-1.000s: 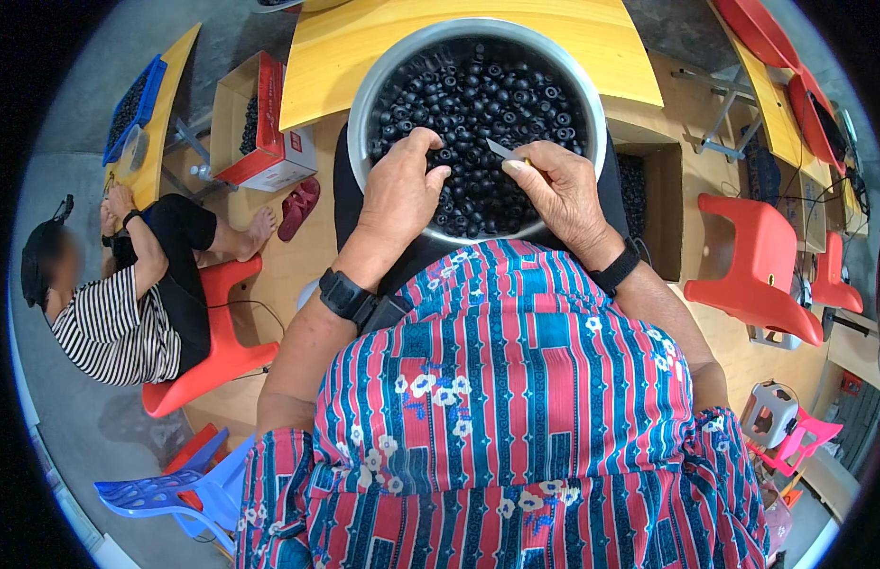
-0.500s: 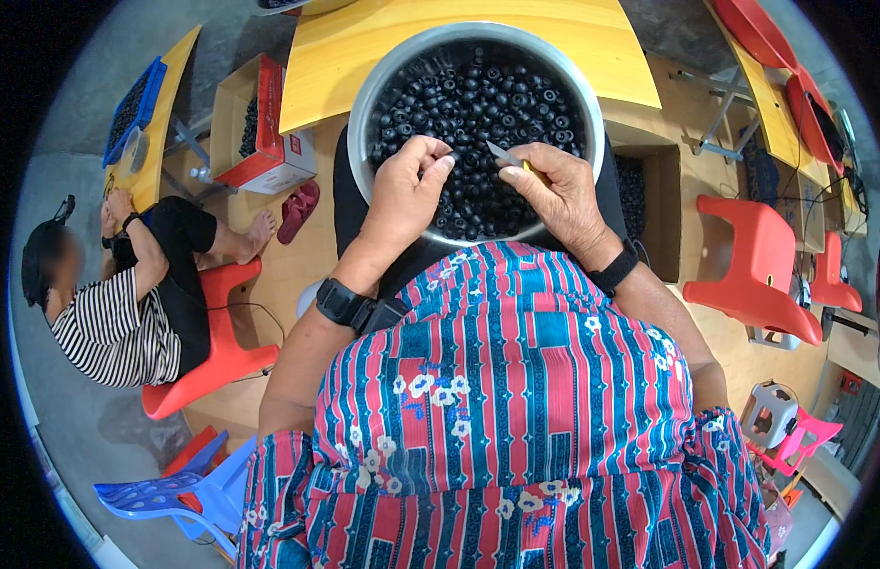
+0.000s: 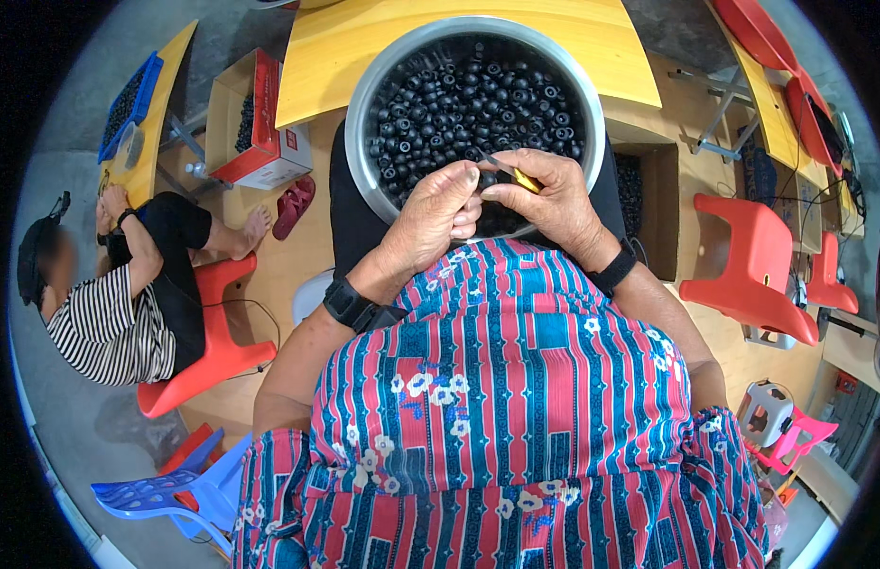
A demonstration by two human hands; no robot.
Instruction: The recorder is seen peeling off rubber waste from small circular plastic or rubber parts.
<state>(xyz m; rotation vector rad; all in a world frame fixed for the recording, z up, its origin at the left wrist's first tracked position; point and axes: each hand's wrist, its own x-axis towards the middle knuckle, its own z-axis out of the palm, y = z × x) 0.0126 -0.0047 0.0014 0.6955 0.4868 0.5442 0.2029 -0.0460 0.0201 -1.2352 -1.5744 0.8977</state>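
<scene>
A wide metal basin sits at my lap, against the table edge, full of small black round parts with holes in them. Over its near side my right hand grips a small knife with a yellow handle, its short grey blade pointing up and left. My left hand is closed in a pinch right beside the blade. Whatever lies between its fingertips is too small and covered to make out. Both hands are close together, just above the black parts.
A yellow table stands beyond the basin. Left are a cardboard box of black parts and a seated person in a striped shirt. An open carton stands right of my legs, near a red chair.
My two hands have come together and moved nearer to my body. The knife blade is now next to my left fingertips, where before there was a gap.
</scene>
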